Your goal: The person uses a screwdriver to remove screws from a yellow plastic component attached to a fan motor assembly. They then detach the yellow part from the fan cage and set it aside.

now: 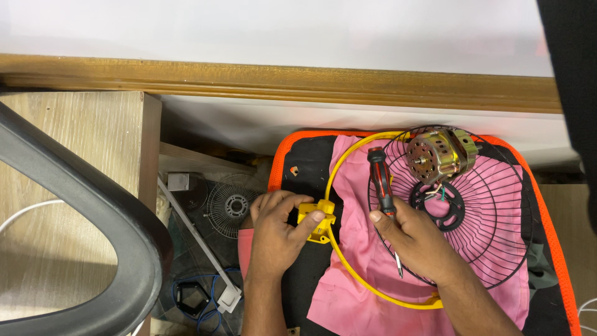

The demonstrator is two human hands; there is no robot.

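Yellow clip (317, 219) on the yellow ring (348, 274) is pinched closed in the left hand (277, 233); the right hand (423, 246) grips a screwdriver (380, 180). Motor (438, 154) lies loose on the wire guard (491, 218), near the mat's (283, 165) far edge; assembly looks unfinished.

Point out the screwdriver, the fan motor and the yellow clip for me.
screwdriver (380, 182): head view, on its red and black handle.
fan motor (439, 155): head view, on its metal body.
yellow clip (316, 219): head view, on its top face.

Bare hands, bare forearms.
We note the left hand (273, 233) and right hand (420, 242) ungloved, no rings, no sleeves visible.
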